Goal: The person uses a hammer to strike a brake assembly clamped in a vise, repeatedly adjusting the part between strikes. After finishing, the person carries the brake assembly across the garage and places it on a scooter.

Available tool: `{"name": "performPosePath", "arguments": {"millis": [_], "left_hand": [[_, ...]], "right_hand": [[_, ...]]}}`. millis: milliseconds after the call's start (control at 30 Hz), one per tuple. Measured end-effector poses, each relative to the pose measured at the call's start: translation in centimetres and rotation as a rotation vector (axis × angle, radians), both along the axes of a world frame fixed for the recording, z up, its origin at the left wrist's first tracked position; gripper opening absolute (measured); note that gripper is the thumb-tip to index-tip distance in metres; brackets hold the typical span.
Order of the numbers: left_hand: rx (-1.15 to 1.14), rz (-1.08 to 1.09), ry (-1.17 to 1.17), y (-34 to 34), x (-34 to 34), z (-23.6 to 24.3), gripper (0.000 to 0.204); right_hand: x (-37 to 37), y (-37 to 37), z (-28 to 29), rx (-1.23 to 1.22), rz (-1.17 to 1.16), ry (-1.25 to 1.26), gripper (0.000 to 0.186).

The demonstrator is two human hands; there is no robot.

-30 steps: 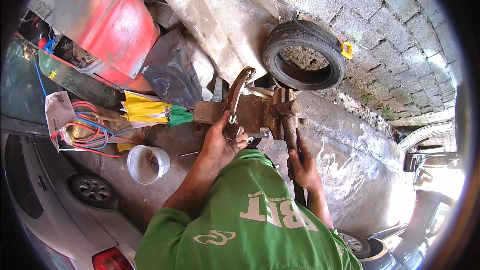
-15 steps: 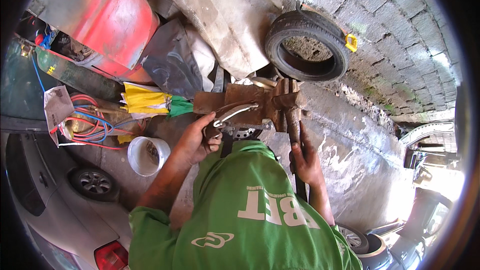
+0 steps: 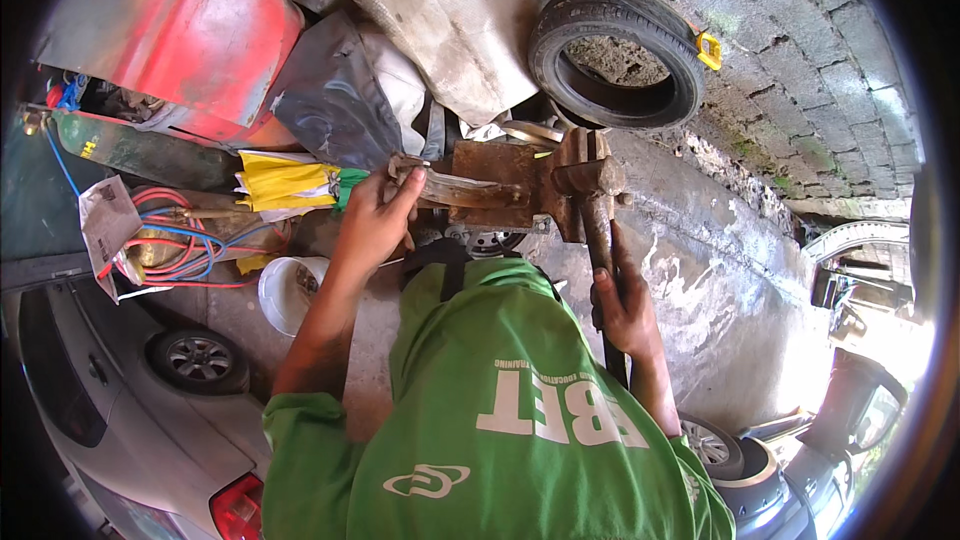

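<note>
One curved metal piece point(image 3: 462, 190) is lying crosswise over the flat plate of one rusty vise point(image 3: 490, 162), its right end pointing at the upright jaws; whether it is touching the plate, I cannot tell. One hammer point(image 3: 597, 225) is standing head-up against the vise's right end, handle running down toward the body.

Two hands working. Left grip point(image 3: 378, 215) is pinching the piece's left end, thumb along the top, fingers curling beneath — forearm rising steeply from the lower left, elbow bent. Right grip point(image 3: 624, 312) is wrapping the hammer handle, thumb pointing up the shaft, forearm angling in from the lower right.

Edges: the left grip is sitting just beyond the plate's left edge, near one yellow cloth bundle point(image 3: 285, 182). One white bucket point(image 3: 284, 297) is showing beside the left forearm, partly hidden by it. One perforated disc point(image 3: 490, 243) is peeking out under the plate. One loose tyre point(image 3: 617, 58) is leaning above the vise, apart from it. Room is widening rightward — concrete floor point(image 3: 720, 310) is stretching past the right grip.
</note>
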State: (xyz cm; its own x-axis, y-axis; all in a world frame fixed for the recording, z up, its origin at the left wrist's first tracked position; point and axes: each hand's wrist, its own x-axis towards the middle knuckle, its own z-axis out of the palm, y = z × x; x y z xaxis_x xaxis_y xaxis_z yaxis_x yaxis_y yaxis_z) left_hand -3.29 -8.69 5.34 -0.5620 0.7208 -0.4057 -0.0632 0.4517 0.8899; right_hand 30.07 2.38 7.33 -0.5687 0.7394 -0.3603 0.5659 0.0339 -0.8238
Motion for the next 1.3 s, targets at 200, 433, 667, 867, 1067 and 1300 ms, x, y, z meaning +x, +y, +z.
{"name": "performPosePath", "arguments": {"millis": [200,433,667,867,1067,1300], "left_hand": [[0.241,0.031,0.494,2.9,-0.4,-4.0,0.036],[0.427,-0.004,0.192,2.6,-0.5,-4.6,0.030],[0.468,-0.132,0.308,0.8,-0.9,-4.4,0.030],[0.442,-0.130,0.342,-0.2,-0.4,-4.2,0.031],[0.447,-0.159,0.413,-0.2,-0.2,-4.0,0.031],[0.461,-0.193,0.466,-0.2,-0.2,-2.5,0.032]], "right_hand": [[-0.2,-0.1,0.3,0.016,-0.017,-0.046,0.068],[0.1,-0.2,-1.0,0.110,0.010,0.061,0.067],[-0.1,-0.1,-0.8,0.217,0.048,0.042,0.066],[-0.2,-0.1,0.1,0.048,0.018,-0.061,0.067],[-0.4,0.0,0.4,0.005,-0.004,-0.121,0.069],[-0.5,0.0,0.5,0.012,0.001,-0.091,0.069]]}}
